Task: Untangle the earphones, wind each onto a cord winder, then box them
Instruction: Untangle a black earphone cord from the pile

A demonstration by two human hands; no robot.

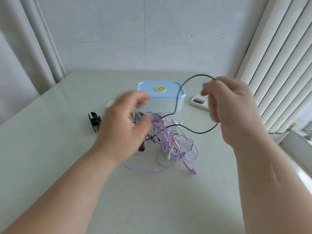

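Earphones [168, 142] lie in one knot of purple, green and black strands on the table [50, 135], below and left of the right hand's grip. The right hand [233, 107] is curled round a lifted loop of black cord [178, 98], whose two ends run down into the knot. The left hand [125, 122] hangs blurred over the knot; I cannot tell whether it pinches a strand. The cords look light, limp and thin, and are likely to snag and tighten under a hard pull. Better to hold one near a plug or bud and feed it out slowly.
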